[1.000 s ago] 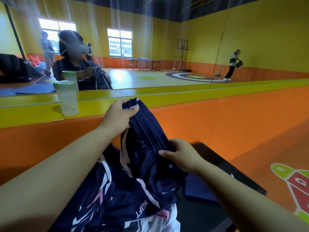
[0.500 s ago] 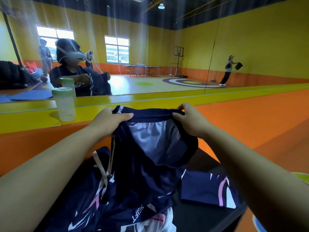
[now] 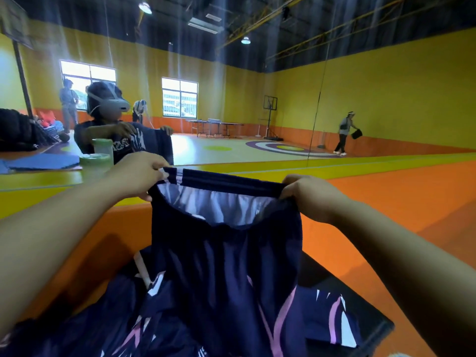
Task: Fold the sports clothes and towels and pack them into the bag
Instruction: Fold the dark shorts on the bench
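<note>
Shorts (image 3: 226,266) stretched wider between left hand (image 3: 139,176) and right hand (image 3: 309,197), hems unclear

Walls: yellow wall (image 3: 386,86) stood over an orange band.
Floor: orange floor (image 3: 412,202); a purple-ringed target (image 3: 289,148) marked the pale court.
Windows: two windows (image 3: 179,97) glowed.
Lamps: ceiling lamps (image 3: 145,7) were lit.
Furniture: folding tables (image 3: 215,123), basketball stand (image 3: 270,104).

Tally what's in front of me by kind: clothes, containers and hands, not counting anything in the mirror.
Navy garments: 3, the shorts held up, the heap below them, the folded piece at right.
Containers: 1, the green-lidded container on the ledge.
Hands: 2, the left hand and the right hand, both gripping the waistband.
Total: 6.
</note>
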